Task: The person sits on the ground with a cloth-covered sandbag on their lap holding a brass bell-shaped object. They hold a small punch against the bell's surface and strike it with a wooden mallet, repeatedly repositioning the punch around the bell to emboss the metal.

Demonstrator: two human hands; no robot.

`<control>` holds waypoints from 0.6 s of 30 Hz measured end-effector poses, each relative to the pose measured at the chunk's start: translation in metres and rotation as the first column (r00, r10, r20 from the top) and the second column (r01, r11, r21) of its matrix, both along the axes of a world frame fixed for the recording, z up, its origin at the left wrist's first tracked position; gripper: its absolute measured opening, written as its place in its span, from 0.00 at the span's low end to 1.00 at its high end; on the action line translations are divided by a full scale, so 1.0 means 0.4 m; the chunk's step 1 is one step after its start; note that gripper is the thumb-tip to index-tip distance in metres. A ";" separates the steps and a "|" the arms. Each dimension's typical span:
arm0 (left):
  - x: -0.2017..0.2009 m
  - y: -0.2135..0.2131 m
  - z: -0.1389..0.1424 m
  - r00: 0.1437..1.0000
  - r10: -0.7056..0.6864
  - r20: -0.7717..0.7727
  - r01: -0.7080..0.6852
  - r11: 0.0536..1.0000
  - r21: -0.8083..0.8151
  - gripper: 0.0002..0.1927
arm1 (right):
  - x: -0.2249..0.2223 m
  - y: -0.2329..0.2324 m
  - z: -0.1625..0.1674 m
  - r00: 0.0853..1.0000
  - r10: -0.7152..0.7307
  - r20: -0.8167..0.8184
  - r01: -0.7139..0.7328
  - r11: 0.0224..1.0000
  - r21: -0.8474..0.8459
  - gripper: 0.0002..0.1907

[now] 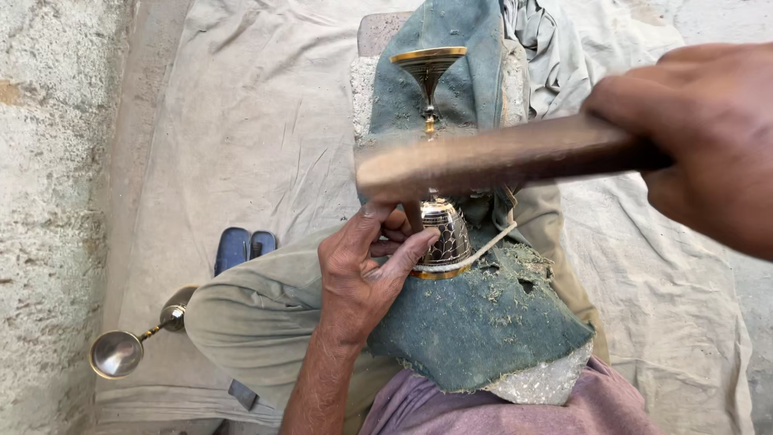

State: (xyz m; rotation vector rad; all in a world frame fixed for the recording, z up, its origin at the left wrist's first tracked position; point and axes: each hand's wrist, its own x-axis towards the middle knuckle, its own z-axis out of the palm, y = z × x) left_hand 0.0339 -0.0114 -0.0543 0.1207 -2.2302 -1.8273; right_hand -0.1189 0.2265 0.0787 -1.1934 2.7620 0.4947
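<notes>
The engraved brass goblet (441, 234) lies on its side over a worn green cloth pad (475, 322) on the person's lap; its patterned bowl is the near end, rim toward the body, and its stem runs straight away from the person to the flat gilt foot (427, 56) at the far end; so the long axis points up the view, almost along the line of the legs.

The left hand (362, 270) is just left of the goblet's bowl and touching it; its fingers (403, 254) are curled against the bowl's side, and they pinch a thin dark punch or chisel (413, 216) that stands on the metal just beyond the bowl; the tip itself is hidden behind the fingers.

The right hand (708, 137) is well to the right of the goblet and closer to the camera; it is closed around the dark handle of a wooden mallet (499, 157), whose pale head is blurred and lies crosswise over the goblet, at right angles to the stem, directly over the punch.

The left hand is therefore much the nearer to the goblet; the right reaches it only through the mallet.

Well left of the goblet, on the pale sheet (266, 121), lies a second, plain goblet (133, 342); between the two, a pair of blue sandals (244, 247) shows past the knee (241, 314).
</notes>
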 end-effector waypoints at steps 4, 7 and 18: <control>-0.004 -0.006 -0.011 0.999 -0.049 0.024 0.049 0.999 0.012 0.27 | 0.004 0.017 0.000 0.965 -0.201 0.169 0.239 0.940 -0.243 0.24; -0.004 -0.008 -0.016 0.999 -0.029 -0.021 0.028 0.998 -0.060 0.26 | 0.007 0.026 -0.010 0.970 -0.199 0.137 0.225 0.952 -0.207 0.18; -0.013 -0.019 -0.010 0.995 -0.094 -0.030 0.094 0.995 -0.023 0.28 | 0.023 0.011 -0.015 0.937 -0.237 0.256 0.338 0.798 -0.499 0.13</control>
